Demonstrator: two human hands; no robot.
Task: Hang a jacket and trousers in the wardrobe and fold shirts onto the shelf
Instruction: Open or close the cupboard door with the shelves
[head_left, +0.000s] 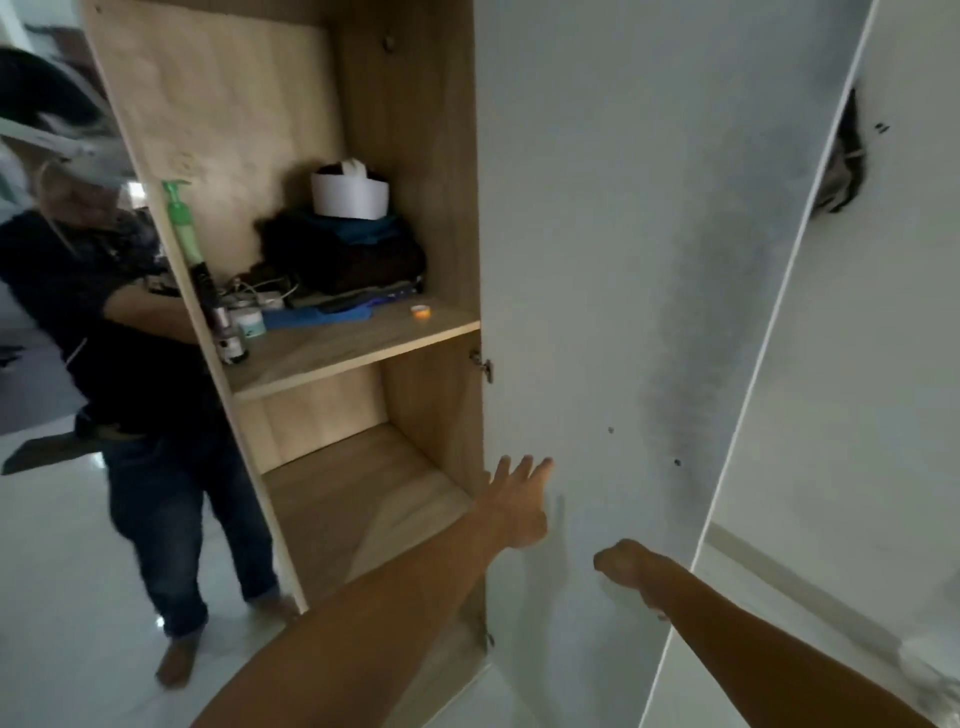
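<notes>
A tall wooden wardrobe (415, 156) stands with one compartment showing. Its white door (649, 260), stained dark grey, hangs to the right. My left hand (519, 499) reaches forward with straight fingers and touches the door's inner edge near the lower compartment. My right hand (621, 561) is curled into a fist against the door face and holds nothing that I can see. On the middle shelf (353, 348) lies a pile of dark folded clothes (348, 249) with a white round box (350, 195) on top. The lower compartment (363, 499) holds nothing.
A green pump bottle (182, 218), small jars (234, 332), cables and a blue cloth (322, 314) crowd the shelf's left. A small orange item (421, 312) lies near its front. Another person (130, 364) in dark clothes stands left of the wardrobe on the pale tiled floor (52, 571).
</notes>
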